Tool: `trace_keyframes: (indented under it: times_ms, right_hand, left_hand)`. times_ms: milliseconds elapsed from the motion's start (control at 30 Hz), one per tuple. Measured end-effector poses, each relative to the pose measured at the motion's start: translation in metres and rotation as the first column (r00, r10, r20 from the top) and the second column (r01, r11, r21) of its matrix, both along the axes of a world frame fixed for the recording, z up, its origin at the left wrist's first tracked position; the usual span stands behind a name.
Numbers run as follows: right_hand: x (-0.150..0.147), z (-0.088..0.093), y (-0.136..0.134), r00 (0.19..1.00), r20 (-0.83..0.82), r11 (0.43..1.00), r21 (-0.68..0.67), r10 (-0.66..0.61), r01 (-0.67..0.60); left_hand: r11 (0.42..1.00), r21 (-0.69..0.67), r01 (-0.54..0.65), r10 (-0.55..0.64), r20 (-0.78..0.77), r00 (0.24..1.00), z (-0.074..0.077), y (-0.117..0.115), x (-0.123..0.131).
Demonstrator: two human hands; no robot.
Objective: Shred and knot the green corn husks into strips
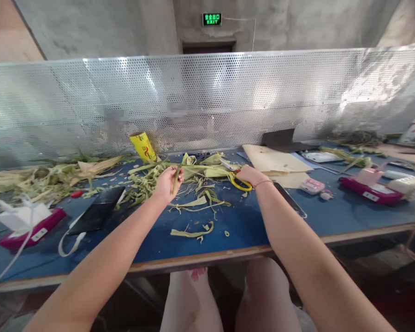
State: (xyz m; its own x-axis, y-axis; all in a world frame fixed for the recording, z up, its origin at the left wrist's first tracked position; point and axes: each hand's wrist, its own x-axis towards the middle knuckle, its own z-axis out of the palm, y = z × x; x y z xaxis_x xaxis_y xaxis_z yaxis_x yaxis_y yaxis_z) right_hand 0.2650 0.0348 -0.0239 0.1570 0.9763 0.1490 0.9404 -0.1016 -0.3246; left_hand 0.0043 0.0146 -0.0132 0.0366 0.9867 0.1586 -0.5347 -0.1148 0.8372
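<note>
My left hand [168, 181] is closed around a thin green plant stem [176, 179], which stands up out of the fingers. In my right hand [251, 174] is a pair of scissors [241, 184] with yellow and red handles; the metal blades point left toward the stem but are apart from it. Beneath and behind both hands lies a heap of pale green and dry leaves [209, 171]. Trimmed leaf strips [193, 233] are scattered on the blue tabletop [242, 230] in front of me. Whether the scissor blades are parted is hard to make out.
A yellow canister [143, 146] leans by the perforated metal screen [207, 101]. To the left are a black power bank [98, 211] and a magenta power strip [31, 230]. Right of my hand lie a phone [290, 200], brown paper [280, 161], a pink case [311, 185] and another magenta strip [370, 190].
</note>
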Motion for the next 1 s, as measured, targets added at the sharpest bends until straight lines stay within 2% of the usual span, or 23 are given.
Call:
trace_keyframes:
  times_ms: [167,267,333,433,567,667,800,900,1000]
  right_hand:
    - [-0.005,-0.007,0.009,0.999,-0.034,0.997,-0.076,-0.004,0.001]
    - [-0.005,-0.008,0.009,0.998,-0.048,0.997,-0.072,-0.030,0.027]
    - [-0.003,-0.007,0.007,0.996,-0.056,0.997,-0.038,-0.064,0.062]
    - [-0.003,-0.004,0.004,0.991,-0.111,0.989,0.118,-0.071,0.084]
    - [-0.012,0.002,0.000,0.980,-0.157,0.929,0.365,0.124,-0.059]
    - [-0.019,0.002,-0.003,0.942,-0.094,0.857,0.451,0.323,-0.249]
    - [-0.024,-0.003,-0.007,0.871,0.013,0.774,0.452,0.492,-0.444]
    - [-0.025,-0.005,-0.008,0.853,0.038,0.781,0.384,0.520,-0.493]
    - [-0.027,-0.004,-0.011,0.845,0.060,0.792,0.319,0.531,-0.521]
  left_hand:
    - [0.997,-0.076,0.027,-0.020,0.094,0.995,0.009,-0.003,-0.002]
    - [0.997,-0.066,0.040,-0.032,0.125,0.992,0.012,-0.004,-0.003]
    - [0.999,-0.046,0.021,-0.015,0.139,0.990,0.012,-0.003,-0.004]
    - [1.000,-0.007,-0.018,0.019,0.144,0.989,0.009,-0.001,-0.005]
    - [0.997,0.061,-0.045,0.037,0.128,0.991,0.004,0.003,-0.007]
    - [0.996,0.057,-0.062,0.055,0.116,0.992,0.003,0.005,-0.007]
    - [0.995,-0.081,-0.061,0.070,0.116,0.991,0.006,0.004,-0.006]
    - [0.989,-0.130,-0.071,0.085,0.102,0.991,0.009,0.004,-0.007]
    - [0.988,-0.109,-0.113,0.122,0.079,0.989,0.007,0.005,-0.008]
